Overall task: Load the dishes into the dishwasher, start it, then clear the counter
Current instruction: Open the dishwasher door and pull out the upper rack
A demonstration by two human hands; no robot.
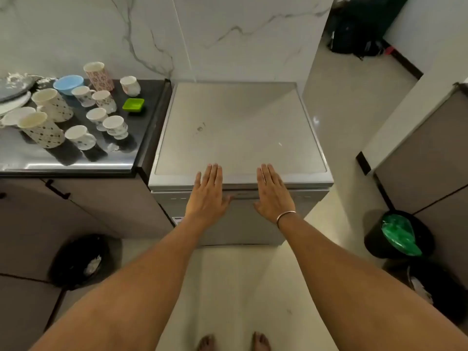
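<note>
both hands flat, fingers straight, holding nothing: left hand (208,192) and right hand (273,192) hover over the front edge of the closed dishwasher (238,127). cups (106,122), a blue bowl (68,84) and a green dish (133,105) sit on the black counter (141,117) to its left.

Noted white marble wall (228,34), grey-veined, behind; pale glossy floor (238,287); grey-brown cabinets (101,211) left and right; black bin (76,264) at left, green-lined bin (374,239) at right.
</note>
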